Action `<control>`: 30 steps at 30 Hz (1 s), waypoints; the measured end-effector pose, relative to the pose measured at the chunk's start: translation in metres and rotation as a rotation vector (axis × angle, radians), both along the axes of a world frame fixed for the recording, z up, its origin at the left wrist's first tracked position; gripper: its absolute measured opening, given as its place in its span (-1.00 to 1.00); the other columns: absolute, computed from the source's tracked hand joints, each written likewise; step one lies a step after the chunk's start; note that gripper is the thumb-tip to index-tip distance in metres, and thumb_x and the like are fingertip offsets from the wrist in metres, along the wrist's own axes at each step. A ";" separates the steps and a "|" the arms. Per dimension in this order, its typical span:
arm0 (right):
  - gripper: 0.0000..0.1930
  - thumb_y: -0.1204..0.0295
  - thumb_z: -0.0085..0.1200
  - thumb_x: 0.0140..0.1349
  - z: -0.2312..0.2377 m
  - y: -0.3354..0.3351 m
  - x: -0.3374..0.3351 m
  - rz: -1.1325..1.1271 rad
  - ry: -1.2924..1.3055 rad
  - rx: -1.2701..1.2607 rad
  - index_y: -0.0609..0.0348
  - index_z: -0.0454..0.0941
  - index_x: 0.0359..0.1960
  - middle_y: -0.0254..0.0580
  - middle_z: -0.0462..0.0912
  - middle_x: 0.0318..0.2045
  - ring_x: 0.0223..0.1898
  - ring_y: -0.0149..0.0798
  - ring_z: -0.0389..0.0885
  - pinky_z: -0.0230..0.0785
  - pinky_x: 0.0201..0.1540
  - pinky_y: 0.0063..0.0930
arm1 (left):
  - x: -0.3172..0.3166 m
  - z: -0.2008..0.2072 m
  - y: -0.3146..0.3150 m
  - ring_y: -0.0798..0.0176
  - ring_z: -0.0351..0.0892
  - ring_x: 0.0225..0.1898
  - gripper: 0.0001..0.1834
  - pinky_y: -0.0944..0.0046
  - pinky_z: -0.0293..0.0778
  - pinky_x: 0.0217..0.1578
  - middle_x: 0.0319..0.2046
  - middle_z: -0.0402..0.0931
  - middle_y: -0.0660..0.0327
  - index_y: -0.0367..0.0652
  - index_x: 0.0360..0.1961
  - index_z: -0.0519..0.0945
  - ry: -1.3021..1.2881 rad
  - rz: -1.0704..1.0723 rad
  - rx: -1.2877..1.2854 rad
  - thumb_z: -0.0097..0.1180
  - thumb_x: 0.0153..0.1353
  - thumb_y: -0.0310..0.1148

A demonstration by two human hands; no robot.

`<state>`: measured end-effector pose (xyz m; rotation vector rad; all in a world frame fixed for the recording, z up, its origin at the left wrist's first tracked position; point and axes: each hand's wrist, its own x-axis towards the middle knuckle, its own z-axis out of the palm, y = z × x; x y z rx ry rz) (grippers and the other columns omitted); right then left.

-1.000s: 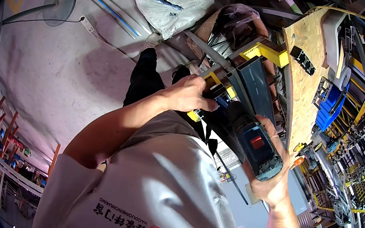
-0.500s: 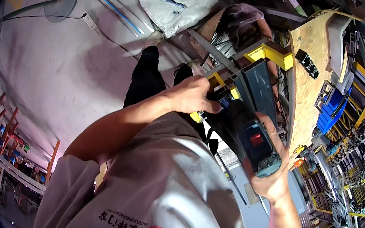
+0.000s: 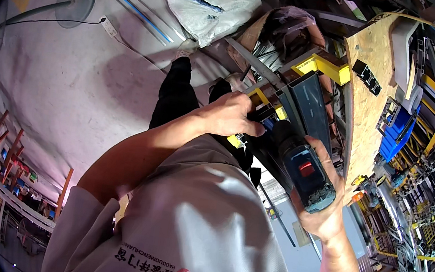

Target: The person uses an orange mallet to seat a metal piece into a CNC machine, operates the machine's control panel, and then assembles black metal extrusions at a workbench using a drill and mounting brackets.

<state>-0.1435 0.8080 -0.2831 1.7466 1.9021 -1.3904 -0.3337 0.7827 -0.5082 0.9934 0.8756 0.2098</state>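
Drill [image 3: 306, 173] stays wrapped in the right grip [image 3: 329, 219], to the right of the left grip [image 3: 229, 112], hardly moved since the earlier frame. The left grip still curls beside a yellow piece [image 3: 235, 141]; whether it holds that, I cannot tell.

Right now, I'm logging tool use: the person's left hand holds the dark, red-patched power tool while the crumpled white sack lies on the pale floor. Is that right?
Not quite: the person's right hand holds the dark, red-patched power tool, as the head view shows. The crumpled white sack does lie on the pale floor.
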 end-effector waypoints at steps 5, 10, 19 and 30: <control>-0.19 0.72 0.15 -0.06 -0.001 -0.005 0.003 0.023 0.030 0.082 0.27 0.37 0.39 0.00 0.72 -0.02 -0.01 -0.12 0.73 0.45 0.21 -0.39 | 0.006 -0.013 -0.010 -0.16 0.70 -0.23 -0.41 0.01 0.55 -0.12 -0.40 0.64 -0.25 -0.48 -0.36 0.67 0.004 0.014 0.013 0.40 0.11 0.01; -0.19 0.74 0.17 -0.06 0.003 -0.006 0.000 -0.022 0.041 0.044 0.32 0.38 0.38 0.09 0.68 0.09 0.05 -0.13 0.71 0.42 0.24 -0.39 | 0.010 -0.022 -0.014 -0.14 0.71 -0.22 -0.38 0.01 0.55 -0.11 -0.36 0.65 -0.25 -0.50 -0.37 0.67 0.011 0.035 0.000 0.44 0.09 0.03; -0.25 0.78 0.15 0.00 -0.011 -0.009 -0.004 -0.141 0.109 0.022 0.41 0.37 0.36 0.07 0.65 0.13 0.12 -0.20 0.63 0.33 0.30 -0.45 | 0.010 -0.029 -0.012 -0.14 0.68 -0.24 -0.36 0.01 0.53 -0.13 -0.35 0.64 -0.26 -0.52 -0.33 0.67 -0.018 0.072 0.059 0.43 0.09 0.03; -0.18 0.58 0.20 0.00 0.068 -0.053 0.001 -0.186 0.030 0.023 0.36 0.32 0.43 -0.12 0.69 0.00 -0.03 -0.32 0.65 0.44 0.17 -0.46 | 0.003 -0.009 0.002 -0.11 0.65 -0.33 -0.36 0.02 0.52 -0.18 -0.46 0.62 -0.23 -0.49 -0.43 0.66 0.024 -0.042 0.091 0.39 0.07 0.08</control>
